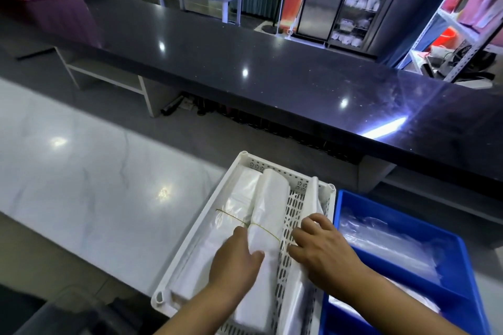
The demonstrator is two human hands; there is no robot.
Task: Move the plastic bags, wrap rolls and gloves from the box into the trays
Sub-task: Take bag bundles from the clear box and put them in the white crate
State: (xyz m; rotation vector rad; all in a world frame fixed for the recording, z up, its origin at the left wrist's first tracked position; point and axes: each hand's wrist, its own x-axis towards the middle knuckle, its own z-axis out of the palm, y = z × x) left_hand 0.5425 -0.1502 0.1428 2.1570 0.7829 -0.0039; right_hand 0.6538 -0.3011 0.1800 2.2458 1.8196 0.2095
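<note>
A white perforated tray (239, 166) holds bundles of white plastic bags, each tied with a yellow rubber band. My left hand (234, 258) lies on the left bundle (236, 198), its thumb against the middle bundle (269, 204). My right hand (318, 247) rests with bent fingers on a slim white bundle (313, 198) along the tray's right wall. A blue tray (446, 228) to the right holds clear plastic bags (392, 242). The box is not in view.
A long black counter (272, 73) runs across behind the trays, its edge overhanging close above them. Glossy grey floor (81, 171) spreads to the left. Shelving (449, 22) and a glass cabinet stand beyond the counter at the right.
</note>
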